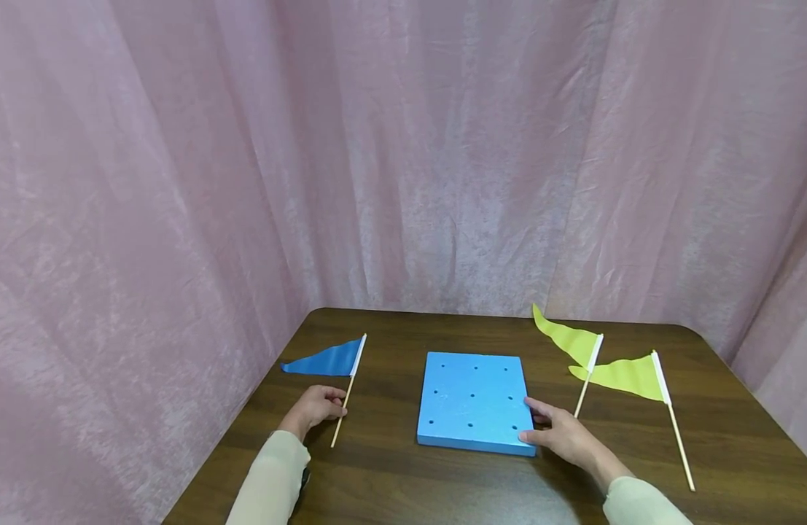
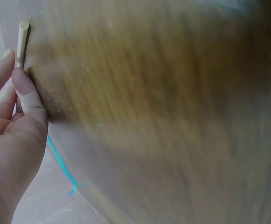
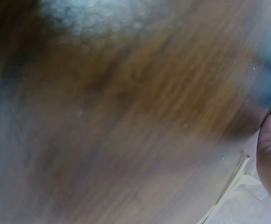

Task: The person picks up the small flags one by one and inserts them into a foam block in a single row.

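Note:
On the left, my left hand pinches the wooden stick of a blue pennant flag between thumb and fingers. The stick's bare end points towards me, and the blue cloth spreads left, beyond the hand. A light-blue square board with several small holes lies flat in the middle of the table. My right hand touches the board's right edge near its front corner, thumb and forefinger spread apart. In the right wrist view, the fingertips meet the board's side.
Two yellow-green pennant flags, one behind and one in front, lie right of the board on the dark wooden table; their cloths overlap. The right hand partly hides the back one's stick. Pink curtains hang around the table.

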Tool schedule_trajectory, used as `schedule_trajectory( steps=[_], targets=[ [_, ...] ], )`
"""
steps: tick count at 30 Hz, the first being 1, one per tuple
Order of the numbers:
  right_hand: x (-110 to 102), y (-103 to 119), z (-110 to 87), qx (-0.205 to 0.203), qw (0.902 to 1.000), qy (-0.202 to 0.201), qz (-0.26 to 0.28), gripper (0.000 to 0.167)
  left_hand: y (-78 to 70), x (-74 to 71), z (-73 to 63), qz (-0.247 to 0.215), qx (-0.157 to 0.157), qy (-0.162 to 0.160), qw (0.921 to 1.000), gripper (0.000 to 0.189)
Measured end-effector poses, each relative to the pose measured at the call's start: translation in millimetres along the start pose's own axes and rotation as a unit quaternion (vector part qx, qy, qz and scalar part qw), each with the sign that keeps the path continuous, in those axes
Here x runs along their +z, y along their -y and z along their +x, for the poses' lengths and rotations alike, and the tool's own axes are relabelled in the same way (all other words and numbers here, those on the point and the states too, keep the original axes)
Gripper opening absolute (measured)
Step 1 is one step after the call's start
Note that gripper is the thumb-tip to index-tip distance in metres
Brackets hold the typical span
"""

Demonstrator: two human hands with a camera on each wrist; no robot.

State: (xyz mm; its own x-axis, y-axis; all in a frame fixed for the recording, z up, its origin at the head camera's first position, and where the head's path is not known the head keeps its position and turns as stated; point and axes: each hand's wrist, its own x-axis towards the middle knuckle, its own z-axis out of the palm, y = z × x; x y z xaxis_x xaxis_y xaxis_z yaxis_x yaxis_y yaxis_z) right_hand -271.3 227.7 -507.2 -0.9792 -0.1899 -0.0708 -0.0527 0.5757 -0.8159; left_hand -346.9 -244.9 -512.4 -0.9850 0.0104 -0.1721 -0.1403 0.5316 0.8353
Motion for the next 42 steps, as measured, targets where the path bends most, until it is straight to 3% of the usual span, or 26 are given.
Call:
schedule_trajectory(
  steps=[16, 42],
  targets=[
    [-0.2, 0.6, -1.1, -0.001, 1.0000, 0.005, 0.006, 0.076, 0.9, 2.1, 4.1, 0.006, -0.010, -0.016, 0.9998, 0.039],
    [-0.5, 2.3, -2.4, -0.001, 1.0000, 0.003, 0.004, 0.076, -5.2, -0.4, 3.7, 0.076, 0.001, -0.017, 0.9970, 0.027]
  ],
)
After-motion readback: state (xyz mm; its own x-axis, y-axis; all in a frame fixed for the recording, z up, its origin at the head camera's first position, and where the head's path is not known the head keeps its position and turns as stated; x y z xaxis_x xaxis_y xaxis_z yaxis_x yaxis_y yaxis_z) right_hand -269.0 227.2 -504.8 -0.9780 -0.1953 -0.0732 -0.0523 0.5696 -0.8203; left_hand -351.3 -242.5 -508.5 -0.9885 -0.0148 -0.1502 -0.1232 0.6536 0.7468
